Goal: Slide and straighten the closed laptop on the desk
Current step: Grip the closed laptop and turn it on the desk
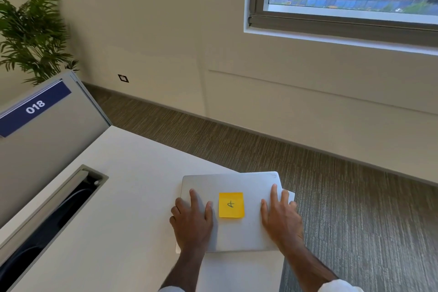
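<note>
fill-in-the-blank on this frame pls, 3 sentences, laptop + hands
1. The laptop lid is ____.
2. The sticky note on the lid, between the left hand and the right hand, is ____ in colour.
3. The laptop's far right corner hangs past the desk edge, above the ____.

Missing words: closed; yellow; carpet

Laptop (237, 232) on desk's (132, 197) right corner; note (231, 205) on laptop between hands

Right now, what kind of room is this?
Probably an office: a white desk with a cable slot, a numbered divider panel reading 018, and a closed laptop under both hands.
</note>
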The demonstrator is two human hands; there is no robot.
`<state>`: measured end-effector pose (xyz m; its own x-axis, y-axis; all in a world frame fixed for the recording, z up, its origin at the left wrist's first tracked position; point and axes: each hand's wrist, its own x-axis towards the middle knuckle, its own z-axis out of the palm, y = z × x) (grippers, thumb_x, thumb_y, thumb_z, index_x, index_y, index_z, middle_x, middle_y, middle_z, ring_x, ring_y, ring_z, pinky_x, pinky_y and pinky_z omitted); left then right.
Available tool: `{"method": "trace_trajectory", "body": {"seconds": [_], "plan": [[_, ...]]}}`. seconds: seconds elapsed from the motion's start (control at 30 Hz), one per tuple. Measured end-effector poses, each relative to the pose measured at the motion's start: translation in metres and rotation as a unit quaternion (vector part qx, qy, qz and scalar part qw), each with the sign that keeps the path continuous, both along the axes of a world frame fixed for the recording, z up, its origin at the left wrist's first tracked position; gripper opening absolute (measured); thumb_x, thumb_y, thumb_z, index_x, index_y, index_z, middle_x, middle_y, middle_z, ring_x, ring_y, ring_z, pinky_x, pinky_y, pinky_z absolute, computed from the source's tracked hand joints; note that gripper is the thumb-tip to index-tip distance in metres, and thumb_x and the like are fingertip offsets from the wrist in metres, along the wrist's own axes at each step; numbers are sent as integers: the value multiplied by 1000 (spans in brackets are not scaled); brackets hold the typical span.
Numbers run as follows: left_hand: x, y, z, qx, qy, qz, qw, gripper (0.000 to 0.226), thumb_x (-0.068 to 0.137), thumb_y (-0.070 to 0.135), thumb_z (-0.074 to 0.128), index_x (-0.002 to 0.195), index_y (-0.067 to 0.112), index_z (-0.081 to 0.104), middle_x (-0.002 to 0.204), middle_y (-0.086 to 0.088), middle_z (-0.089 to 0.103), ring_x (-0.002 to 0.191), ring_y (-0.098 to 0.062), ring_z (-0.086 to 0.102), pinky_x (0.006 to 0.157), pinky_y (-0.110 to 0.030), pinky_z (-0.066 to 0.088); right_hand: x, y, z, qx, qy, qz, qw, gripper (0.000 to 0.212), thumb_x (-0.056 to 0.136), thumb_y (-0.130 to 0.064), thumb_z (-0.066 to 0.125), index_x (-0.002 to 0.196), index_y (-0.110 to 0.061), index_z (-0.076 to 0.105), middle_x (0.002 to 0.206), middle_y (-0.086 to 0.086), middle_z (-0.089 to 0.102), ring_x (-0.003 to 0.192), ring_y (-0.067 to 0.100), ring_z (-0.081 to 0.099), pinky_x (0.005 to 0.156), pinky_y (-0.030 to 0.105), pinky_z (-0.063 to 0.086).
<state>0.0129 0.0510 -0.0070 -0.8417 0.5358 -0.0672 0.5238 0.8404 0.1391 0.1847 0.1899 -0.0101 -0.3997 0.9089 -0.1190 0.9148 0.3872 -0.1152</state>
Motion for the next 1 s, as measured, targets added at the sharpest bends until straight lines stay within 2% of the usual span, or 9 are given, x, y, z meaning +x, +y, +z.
{"method": "trace_trajectory", "body": {"seconds": [0.43, 0.57, 0.7, 0.83, 1.0], "plan": [[-18, 5, 1, 86, -65, 63, 992, 56, 83, 71, 55, 126, 35, 49, 106, -11, 46, 95, -33, 48, 77, -42, 47, -1, 1, -5, -4, 54, -20, 998, 67, 96, -55, 35, 150, -17, 26, 134, 13, 43, 103, 31, 57, 66, 41, 58], [-25, 4, 1, 124, -110, 70, 984, 57, 83, 66, 61, 130, 36, 49, 107, -11, 44, 100, -36, 50, 79, -46, 49, 0, 3, -1, -13, 87, -24, 996, 67, 96, -54, 36, 151, -17, 24, 127, 13, 44, 101, 31, 58, 67, 41, 58], [-27, 1, -1, 155, -145, 73, 974, 65, 81, 69, 63, 136, 37, 47, 110, -12, 46, 103, -37, 54, 77, -42, 50, -1, 9, 5, -20, 107, -32, 994, 65, 97, -51, 37, 151, -16, 25, 116, 12, 45, 96, 31, 61, 68, 42, 56], [-29, -4, -3, 186, -183, 86, 961, 72, 82, 71, 59, 144, 41, 41, 115, -12, 51, 101, -37, 63, 83, -41, 51, -1, 9, 6, -29, 114, -39, 992, 62, 97, -52, 35, 150, -22, 24, 116, 11, 46, 96, 31, 62, 70, 42, 55], [-33, -9, -2, 194, -206, 88, 955, 74, 82, 72, 59, 148, 44, 38, 120, -10, 51, 109, -35, 61, 90, -42, 49, -1, 5, 8, -46, 116, -38, 992, 61, 98, -52, 33, 153, -29, 20, 116, 13, 46, 94, 32, 63, 73, 43, 55]]}}
